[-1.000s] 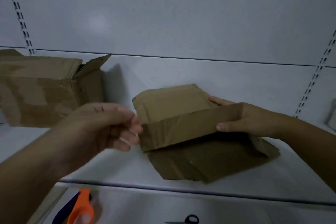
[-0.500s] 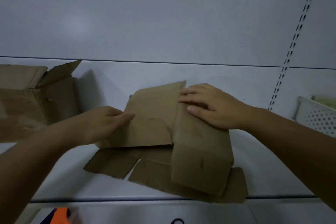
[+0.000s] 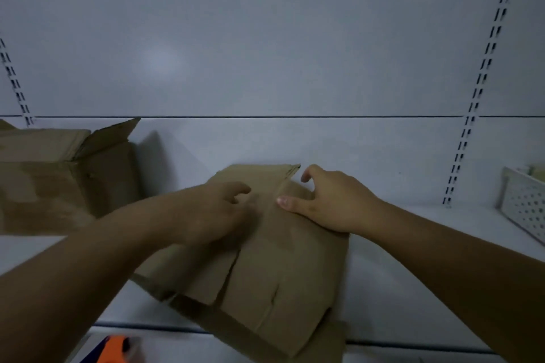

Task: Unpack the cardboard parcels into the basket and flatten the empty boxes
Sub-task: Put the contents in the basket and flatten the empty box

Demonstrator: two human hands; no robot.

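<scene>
My left hand (image 3: 218, 209) and right hand (image 3: 333, 203), gripping nothing, press the box (image 3: 280, 280) flat on the shelf (image 3: 383, 303) — so its flaps can't spring up.

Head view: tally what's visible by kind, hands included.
Open brown cardboard box: 1
Flattened brown cardboard pile: 1, number of layers unclear
White perforated basket: 1, cut off at the frame edge
Orange tool: 1, cut off and blurred
Hands: 2, left hand and right hand, both on the pile
Total: 6
</scene>
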